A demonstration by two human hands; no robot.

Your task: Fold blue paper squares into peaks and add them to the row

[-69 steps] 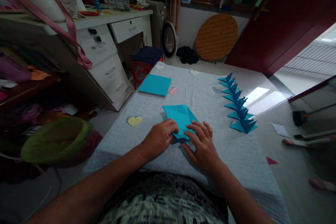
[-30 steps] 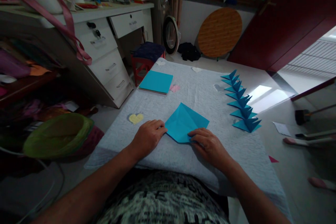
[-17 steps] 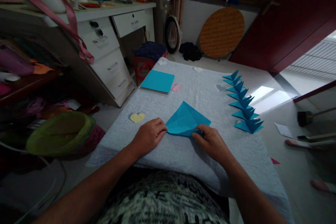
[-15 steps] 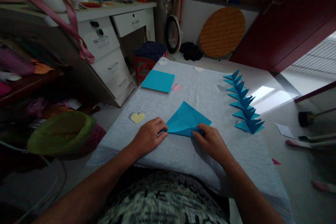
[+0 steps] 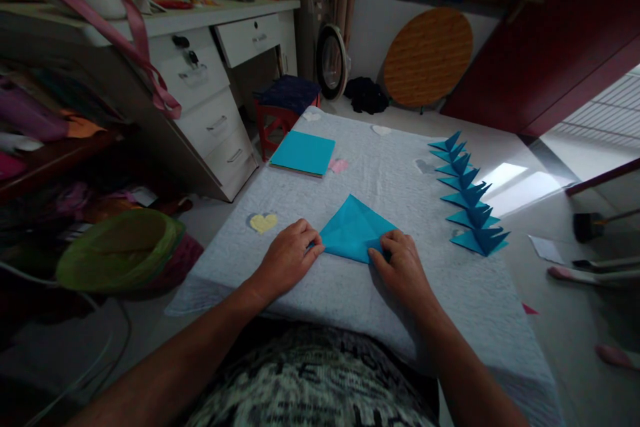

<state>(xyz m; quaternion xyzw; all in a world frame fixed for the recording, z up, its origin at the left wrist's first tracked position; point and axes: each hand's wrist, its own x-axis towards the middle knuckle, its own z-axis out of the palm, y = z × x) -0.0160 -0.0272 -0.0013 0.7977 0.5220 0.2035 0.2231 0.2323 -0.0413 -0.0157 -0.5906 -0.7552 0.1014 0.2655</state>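
Observation:
A sheet of blue origami paper (image 5: 353,230) with creases across it lies near the front of the cloth-covered table (image 5: 320,293). Its far corner points away from me. My left hand (image 5: 293,253) pinches the sheet's left corner between thumb and fingers. At the right corner, my right hand (image 5: 400,260) closes on the paper, fingers curled and thumb on the near edge. Both corners are partly hidden by my fingers. Farther back on the left rests a stack of blue paper squares (image 5: 304,152). Several folded blue paper cranes (image 5: 467,197) stand in a row on the right.
A green-lined waste bin (image 5: 120,250) stands on the floor to the left, below a white desk with drawers (image 5: 200,93). Beyond the table are a red stool (image 5: 280,123) with a dark cushion, an open washing machine door (image 5: 331,61) and a round wooden board (image 5: 427,57).
The near edge, which was raised and curled between my hands, now lies flatter. My hands have shifted very slightly to the right in the view and still hold both corners.

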